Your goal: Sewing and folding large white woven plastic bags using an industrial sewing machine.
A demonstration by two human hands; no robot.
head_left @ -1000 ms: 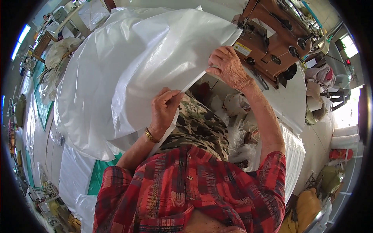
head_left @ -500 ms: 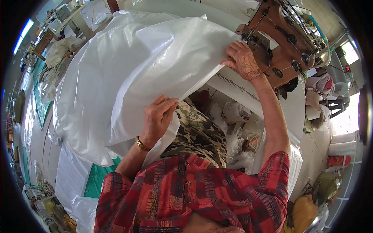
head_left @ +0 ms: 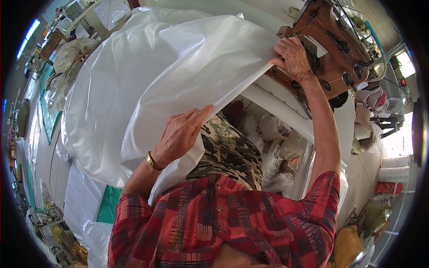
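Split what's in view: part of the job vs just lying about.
In use:
- white sheet, left hand and right hand at its edge
- brown sewing machine, likely; beside the right hand

Lying about, apparently:
- crumpled clear plastic
- green sheet
- white rolls

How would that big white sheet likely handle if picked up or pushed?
The white sheet is probably floppy: it billows in loose folds beside the left hand. Its glossy highlights suggest a fairly slippery surface. The edge near the right hand looks thin, so it may be light for its spread.
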